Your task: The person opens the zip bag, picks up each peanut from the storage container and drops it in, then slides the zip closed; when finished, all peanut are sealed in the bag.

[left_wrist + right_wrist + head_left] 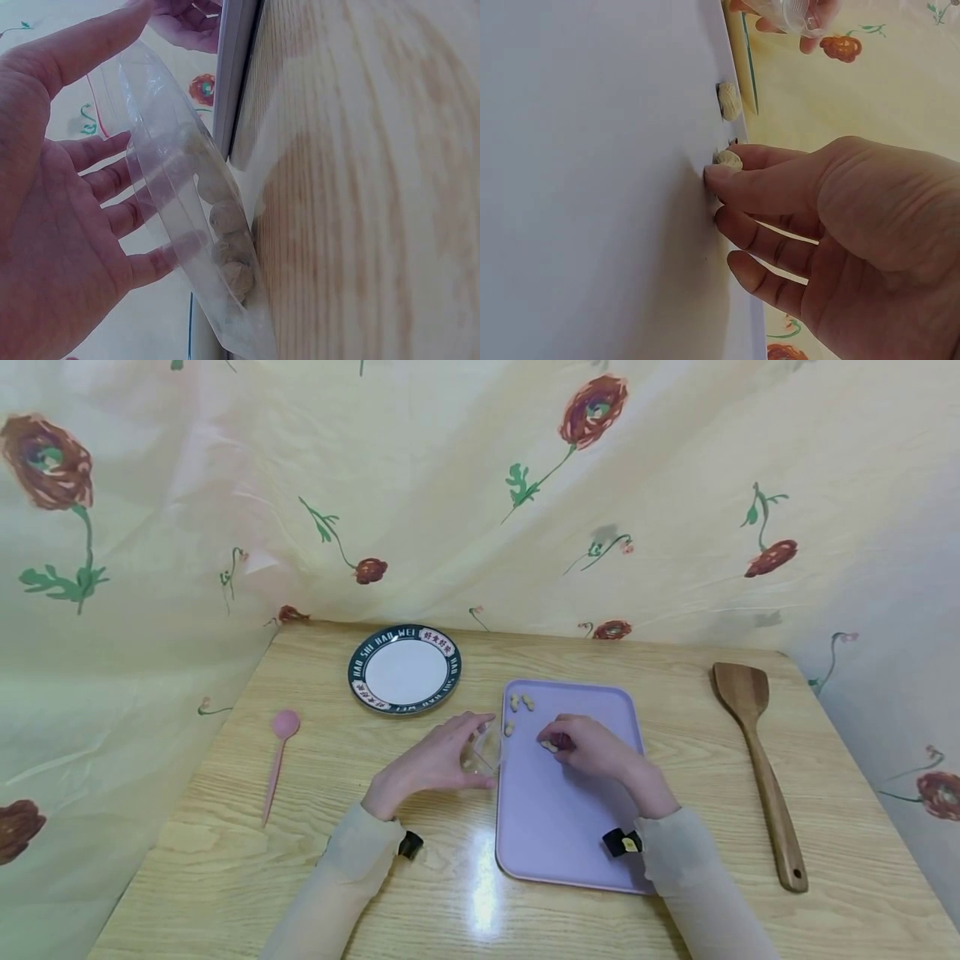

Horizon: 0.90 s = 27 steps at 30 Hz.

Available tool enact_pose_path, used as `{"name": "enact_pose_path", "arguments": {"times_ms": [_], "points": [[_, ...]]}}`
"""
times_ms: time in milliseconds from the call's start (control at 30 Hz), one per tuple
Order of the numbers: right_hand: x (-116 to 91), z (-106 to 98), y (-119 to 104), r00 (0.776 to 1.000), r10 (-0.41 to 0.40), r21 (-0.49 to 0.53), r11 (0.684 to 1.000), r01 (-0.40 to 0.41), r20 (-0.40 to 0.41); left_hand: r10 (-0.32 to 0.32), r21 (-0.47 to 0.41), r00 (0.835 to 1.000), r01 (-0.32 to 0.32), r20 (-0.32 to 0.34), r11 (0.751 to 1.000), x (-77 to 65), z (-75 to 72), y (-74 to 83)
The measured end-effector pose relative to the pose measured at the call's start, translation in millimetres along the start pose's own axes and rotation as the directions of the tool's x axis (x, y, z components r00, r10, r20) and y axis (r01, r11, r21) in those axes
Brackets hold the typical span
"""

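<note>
My left hand [431, 762] holds a clear plastic bag [487, 749] at the left edge of the lilac tray [558, 835], thumb and fingers spread around it. In the left wrist view several peanuts [228, 218] show through the bag's wall, low down near the wooden table. Over the tray, my right hand [600, 752] pinches a peanut [729, 159] between thumb and index finger, close to the tray's surface. Another peanut [729, 101] lies just beyond those fingertips. Near the tray's upper left corner are more loose peanuts [528, 702].
Behind the left hand sits a round plate [407, 670] with a dark lettered rim. A pink spoon [286, 724] lies on the table to the left. On the right is a wooden spatula [750, 702]. A flowered cloth [450, 485] hangs along the table's back.
</note>
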State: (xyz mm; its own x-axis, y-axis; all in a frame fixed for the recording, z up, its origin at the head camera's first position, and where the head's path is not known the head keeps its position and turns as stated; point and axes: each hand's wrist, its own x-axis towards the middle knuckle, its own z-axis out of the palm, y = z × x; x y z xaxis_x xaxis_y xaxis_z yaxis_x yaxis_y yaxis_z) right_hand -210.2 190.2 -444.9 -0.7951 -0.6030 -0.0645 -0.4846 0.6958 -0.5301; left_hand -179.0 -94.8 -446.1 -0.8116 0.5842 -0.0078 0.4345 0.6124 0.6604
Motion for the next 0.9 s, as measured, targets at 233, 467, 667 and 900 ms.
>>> {"name": "enact_pose_path", "arguments": {"times_ms": [233,467,667,900], "points": [[2,-2,-6,0.999,-0.026,-0.014,1.000,0.026,-0.019,-0.018,-0.011,1.000,0.018,0.018,1.000,0.4,0.9,0.3],[0,-8,-31,0.990,-0.086,-0.011,0.996,0.085,-0.114,-0.031,-0.010,0.999,0.031,0.029,0.999,0.8,1.7,1.5],[0,-7,-50,0.979,-0.116,0.019,0.992,0.121,-0.167,-0.015,0.000,0.999,0.015,0.030,1.000,0.6,1.8,2.8],[3,4,-60,0.976,-0.139,0.030,0.989,0.146,-0.169,0.022,0.008,0.999,-0.022,0.024,1.000,0.9,3.1,0.9]]}}
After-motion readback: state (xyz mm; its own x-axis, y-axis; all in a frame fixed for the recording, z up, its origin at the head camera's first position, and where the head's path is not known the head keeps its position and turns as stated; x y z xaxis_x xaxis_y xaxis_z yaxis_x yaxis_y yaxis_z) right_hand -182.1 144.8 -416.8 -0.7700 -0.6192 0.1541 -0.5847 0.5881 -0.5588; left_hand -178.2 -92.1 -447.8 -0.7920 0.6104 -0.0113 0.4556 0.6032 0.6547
